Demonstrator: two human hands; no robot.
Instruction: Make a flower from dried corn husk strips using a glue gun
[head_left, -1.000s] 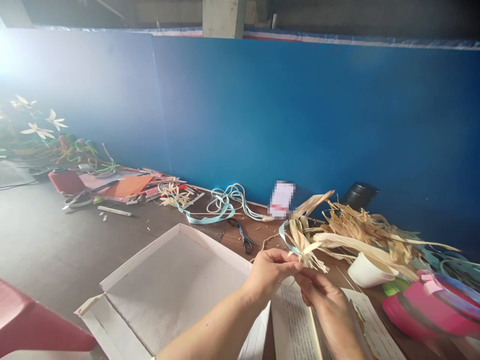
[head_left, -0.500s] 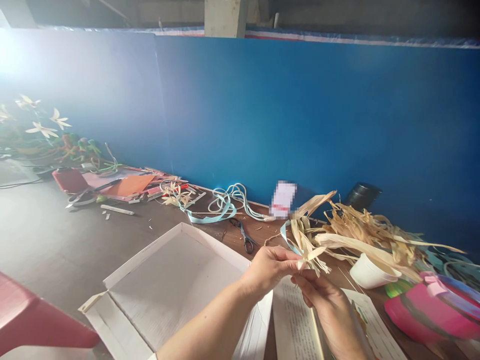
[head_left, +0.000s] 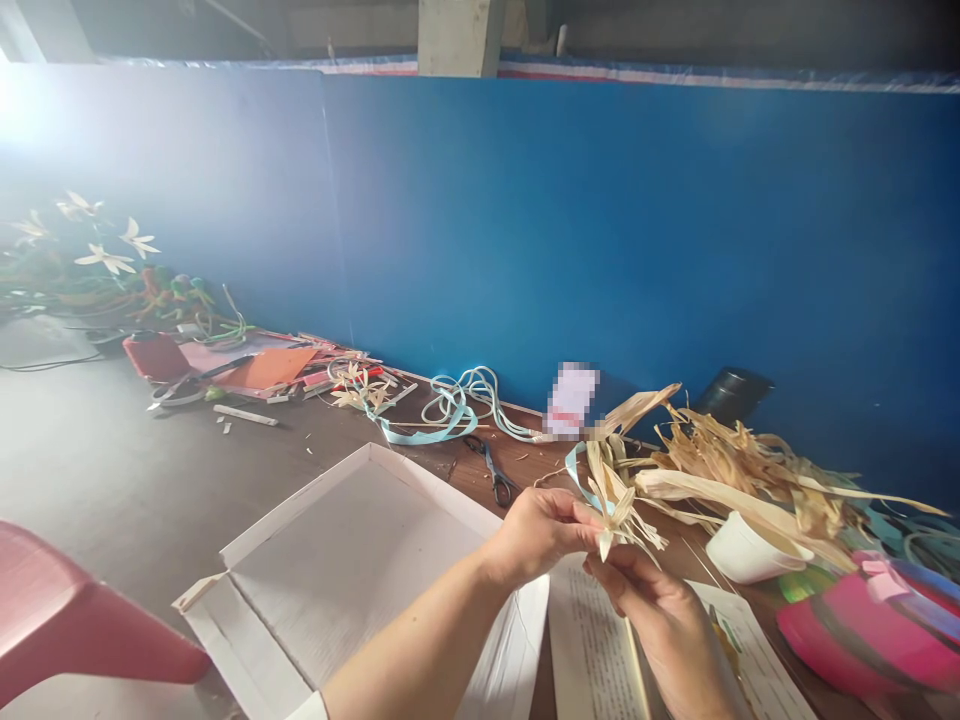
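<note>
My left hand (head_left: 529,535) pinches a small pale flower (head_left: 611,528) made of dried corn husk, thumb and forefinger at its left side. Just below it, my right hand (head_left: 649,595) is closed, fingers together at the flower's underside; the exact spot it grips is hidden. Behind the flower lie loose husk strips (head_left: 607,470) and a larger pile of dried corn husks (head_left: 739,455). Beneath both hands is an open printed book (head_left: 592,640).
An open white cardboard box (head_left: 345,560) sits left of my hands. Scissors (head_left: 496,475), blue ribbon (head_left: 420,437) and looped cord (head_left: 487,390) lie beyond. On the right are a white cup (head_left: 754,548) and a pink container (head_left: 847,620). A pink stool (head_left: 67,620) stands lower left.
The flower has turned slightly, with one pointed petal now hanging down between my hands. The view has shifted a little to the left; both hands stay close together.
</note>
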